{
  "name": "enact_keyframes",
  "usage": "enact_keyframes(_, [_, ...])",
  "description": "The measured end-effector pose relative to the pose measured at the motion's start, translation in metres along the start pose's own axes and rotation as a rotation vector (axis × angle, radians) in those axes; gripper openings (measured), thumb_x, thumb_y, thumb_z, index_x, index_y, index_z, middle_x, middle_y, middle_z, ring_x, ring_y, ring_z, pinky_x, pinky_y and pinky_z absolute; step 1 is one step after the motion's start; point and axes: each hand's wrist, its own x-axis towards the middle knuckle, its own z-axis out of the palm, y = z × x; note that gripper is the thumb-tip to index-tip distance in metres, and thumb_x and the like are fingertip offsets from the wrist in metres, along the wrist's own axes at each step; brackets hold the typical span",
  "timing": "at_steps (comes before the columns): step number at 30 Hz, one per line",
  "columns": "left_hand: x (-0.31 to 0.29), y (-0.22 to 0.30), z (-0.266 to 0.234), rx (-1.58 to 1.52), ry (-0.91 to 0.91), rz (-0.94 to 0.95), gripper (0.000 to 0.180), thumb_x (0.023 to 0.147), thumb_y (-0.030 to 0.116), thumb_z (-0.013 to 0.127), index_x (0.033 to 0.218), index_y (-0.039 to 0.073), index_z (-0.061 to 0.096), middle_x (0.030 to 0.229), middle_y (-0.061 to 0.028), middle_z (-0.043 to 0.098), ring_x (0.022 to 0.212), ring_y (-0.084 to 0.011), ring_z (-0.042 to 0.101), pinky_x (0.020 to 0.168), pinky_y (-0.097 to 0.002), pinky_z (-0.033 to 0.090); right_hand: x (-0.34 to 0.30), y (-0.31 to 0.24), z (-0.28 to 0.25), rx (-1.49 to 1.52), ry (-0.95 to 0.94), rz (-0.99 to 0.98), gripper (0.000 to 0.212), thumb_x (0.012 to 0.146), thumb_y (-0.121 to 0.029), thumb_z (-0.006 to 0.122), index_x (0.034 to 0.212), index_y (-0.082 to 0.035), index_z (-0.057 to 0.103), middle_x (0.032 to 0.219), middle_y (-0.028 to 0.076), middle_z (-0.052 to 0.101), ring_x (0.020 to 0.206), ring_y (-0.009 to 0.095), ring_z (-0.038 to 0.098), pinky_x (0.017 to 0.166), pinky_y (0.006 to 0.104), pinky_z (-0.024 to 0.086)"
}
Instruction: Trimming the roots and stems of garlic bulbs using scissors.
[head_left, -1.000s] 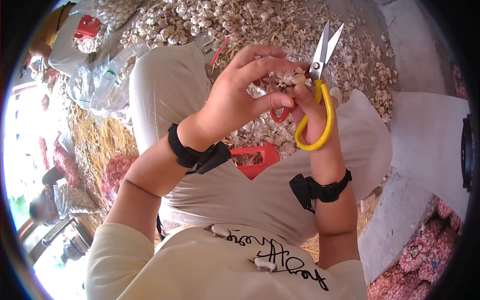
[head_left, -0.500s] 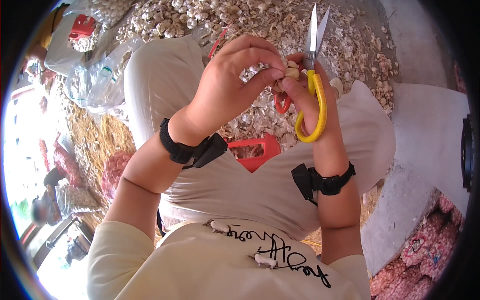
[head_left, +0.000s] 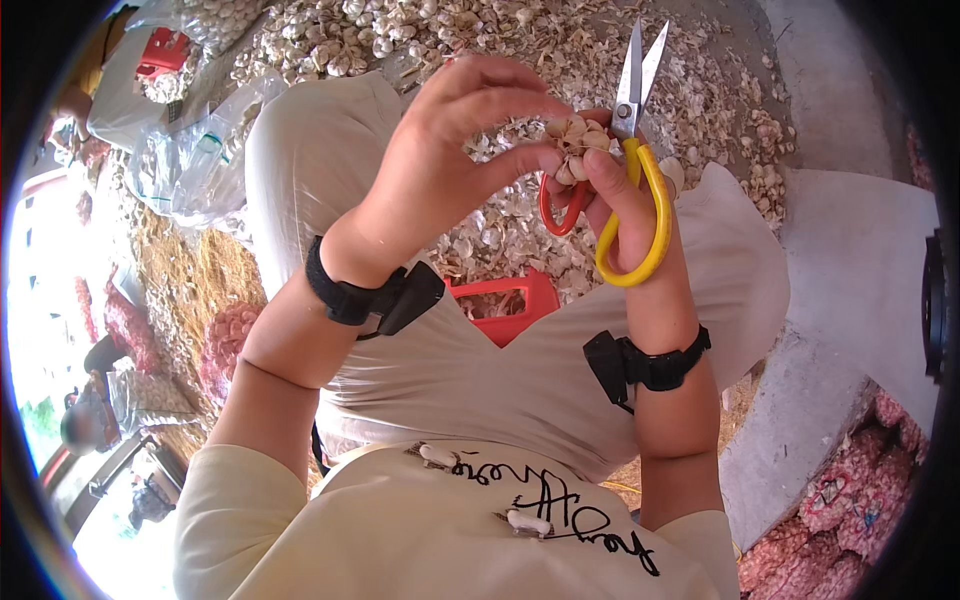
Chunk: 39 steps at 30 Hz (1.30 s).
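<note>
A garlic bulb (head_left: pixel 580 145), its pale cloves partly spread apart, is held up between my hands. My right hand (head_left: pixel 625 205) grips its right side with thumb and fingers. Scissors (head_left: pixel 634 150) also hang in that hand, one handle loop yellow, the other red, blades pointing up and slightly parted. From the left, my left hand (head_left: pixel 465 135) has its thumb tip and a finger at the bulb's edge, with a wide gap behind them. Its remaining fingertips are hidden.
Loose garlic and dry skins (head_left: pixel 420 30) cover the ground ahead. A red plastic handle-shaped piece (head_left: pixel 515 305) lies between my legs. Clear plastic bags (head_left: pixel 205 165) are at left, pink net sacks (head_left: pixel 830 510) at lower right. A pale slab (head_left: pixel 800 440) runs along the right.
My left thumb and finger have spread from a close pinch, and more of the bulb's cloves show. The right hand and scissors have tilted and shifted slightly down.
</note>
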Motion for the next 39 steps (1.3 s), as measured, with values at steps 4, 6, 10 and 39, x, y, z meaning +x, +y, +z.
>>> enact_keyframes(4, [-0.003, 0.006, 0.004, 0.073, -0.082, 0.05, 0.029, 0.069, 0.006, 0.078, 0.097, 0.011, 0.07, 0.104, -0.0065, 0.058, 0.098, -0.0221, 0.057, 0.081, -0.0333, 0.048, 0.001, 0.002, -0.001, -0.032, 0.013, -0.017, 0.042, 0.087, -0.023, 0.065, 0.117, 0.0, 0.045, 0.088, 0.009, 0.06, 0.075, 0.016, 0.061, 0.059, 0.0266, 0.049])
enact_keyframes(6, [-0.004, 0.002, 0.003, 0.056, -0.096, 0.048, 0.033, 0.07, 0.007, 0.078, 0.101, 0.011, 0.069, 0.106, -0.0066, 0.059, 0.1, -0.0231, 0.058, 0.083, -0.0333, 0.048, 0.001, 0.0, -0.001, -0.056, -0.014, -0.002, 0.043, 0.088, -0.024, 0.064, 0.118, 0.0, 0.045, 0.088, 0.008, 0.06, 0.075, 0.015, 0.06, 0.059, 0.0262, 0.049])
enact_keyframes(10, [0.0, 0.011, 0.015, -0.321, 0.054, -0.061, 0.048, 0.07, 0.01, 0.078, 0.116, 0.008, 0.062, 0.116, -0.0073, 0.06, 0.107, -0.0249, 0.059, 0.09, -0.0331, 0.048, 0.001, 0.003, -0.008, 0.021, -0.073, 0.062, 0.042, 0.09, -0.03, 0.06, 0.117, -0.001, 0.048, 0.092, 0.008, 0.061, 0.08, 0.012, 0.06, 0.063, 0.0248, 0.048])
enact_keyframes(39, [0.005, -0.011, -0.018, -0.89, -0.08, -0.434, 0.051, 0.091, 0.006, 0.058, 0.136, 0.002, 0.033, 0.115, -0.0126, 0.058, 0.101, -0.0224, 0.063, 0.087, -0.0292, 0.053, -0.012, -0.032, -0.013, -0.309, -0.192, -0.043, 0.076, 0.084, -0.056, 0.061, 0.133, -0.001, 0.045, 0.081, 0.003, 0.056, 0.062, 0.009, 0.051, 0.053, 0.0224, 0.039])
